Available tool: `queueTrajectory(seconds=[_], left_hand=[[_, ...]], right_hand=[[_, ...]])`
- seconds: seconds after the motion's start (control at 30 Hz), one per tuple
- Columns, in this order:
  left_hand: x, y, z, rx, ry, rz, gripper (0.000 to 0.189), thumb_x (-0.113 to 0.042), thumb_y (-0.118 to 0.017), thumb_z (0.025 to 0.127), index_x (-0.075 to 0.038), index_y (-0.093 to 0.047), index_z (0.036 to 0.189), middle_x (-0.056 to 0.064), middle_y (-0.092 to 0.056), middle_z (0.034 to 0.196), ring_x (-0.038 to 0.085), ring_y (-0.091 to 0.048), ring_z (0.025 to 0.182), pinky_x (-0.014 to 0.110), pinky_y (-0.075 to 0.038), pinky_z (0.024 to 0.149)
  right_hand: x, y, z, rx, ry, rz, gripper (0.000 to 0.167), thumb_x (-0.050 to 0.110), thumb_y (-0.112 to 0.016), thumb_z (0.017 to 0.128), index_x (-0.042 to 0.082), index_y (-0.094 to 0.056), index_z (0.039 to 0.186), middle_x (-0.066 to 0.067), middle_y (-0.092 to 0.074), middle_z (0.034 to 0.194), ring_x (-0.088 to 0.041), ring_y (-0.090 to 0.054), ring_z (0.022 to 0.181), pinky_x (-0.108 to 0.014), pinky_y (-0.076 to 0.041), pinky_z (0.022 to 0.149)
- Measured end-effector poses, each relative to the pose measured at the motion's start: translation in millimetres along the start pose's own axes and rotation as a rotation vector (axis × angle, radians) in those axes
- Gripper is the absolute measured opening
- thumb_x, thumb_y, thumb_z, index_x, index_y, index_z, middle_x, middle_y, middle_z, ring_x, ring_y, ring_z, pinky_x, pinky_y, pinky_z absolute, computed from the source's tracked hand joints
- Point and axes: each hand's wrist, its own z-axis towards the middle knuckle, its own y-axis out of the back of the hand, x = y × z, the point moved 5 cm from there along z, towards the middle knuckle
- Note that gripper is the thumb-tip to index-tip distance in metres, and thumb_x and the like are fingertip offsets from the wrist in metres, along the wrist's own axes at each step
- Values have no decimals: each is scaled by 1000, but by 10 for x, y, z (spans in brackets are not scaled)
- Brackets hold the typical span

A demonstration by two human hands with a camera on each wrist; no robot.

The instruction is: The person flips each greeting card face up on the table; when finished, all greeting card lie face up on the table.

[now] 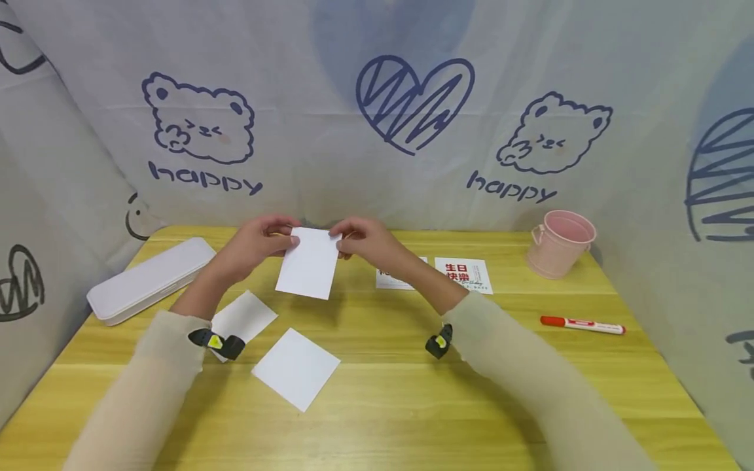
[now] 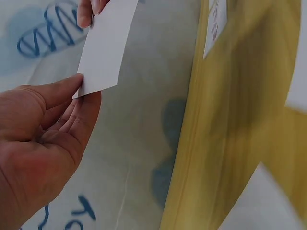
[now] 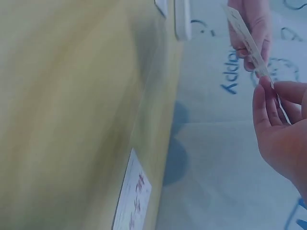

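Note:
A small white card (image 1: pixel 309 263) is held up above the far part of the table, its blank side facing the head camera. My left hand (image 1: pixel 256 247) pinches its upper left corner between thumb and fingers; in the left wrist view the thumb lies on the card's (image 2: pixel 103 52) blank face. At the upper right corner my right hand (image 1: pixel 368 242) pinches it too. Faint marks show on the card's other side (image 3: pixel 249 42) in the right wrist view. Two blank white cards (image 1: pixel 296 369) (image 1: pixel 246 316) lie on the table near the left forearm.
Two printed cards lie at the back: one with red characters (image 1: pixel 463 275), another (image 1: pixel 391 280) partly behind the right forearm. A white case (image 1: pixel 152 281) sits at the left. On the right are a pink bucket (image 1: pixel 561 243) and a red-capped marker (image 1: pixel 583 324). A printed curtain (image 1: pixel 306 131) hangs behind.

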Motion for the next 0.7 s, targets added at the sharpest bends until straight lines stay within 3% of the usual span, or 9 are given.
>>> queueTrajectory(seconds=[0.2,0.43,0.53,0.7], left_hand=[[-151,-453,-187,76,-60,-73,38,-16,-68,97,-5,-58,132,15,-62,122,24,-63,103,30,-58,86],[-298,-850,-269,180,-100,-123,38,-16,-68,97,-9,-60,133,14,-61,128,27,-65,106,41,-57,90],[-364,-946,-294,167,-159,-95,38,-16,-69,96,-11,-61,133,11,-57,137,29,-61,117,45,-54,97],[-595,-1012,-436,47,-372,18,34,-13,-73,93,-10,-66,126,6,-49,146,29,-48,136,47,-44,110]], right_hand=[[29,115,-595,84,36,-21,25,9,-63,98,5,-67,122,-10,-69,100,-37,-67,93,-38,-58,85],[78,252,-1072,82,115,13,26,4,-71,92,0,-67,118,-11,-65,114,-17,-66,96,-31,-59,84],[96,299,-1183,64,128,-5,22,5,-72,92,2,-68,113,-11,-65,114,-17,-65,98,-29,-58,85],[92,405,-1284,10,115,-48,20,8,-73,92,4,-69,111,-10,-66,112,-19,-65,98,-30,-58,86]])
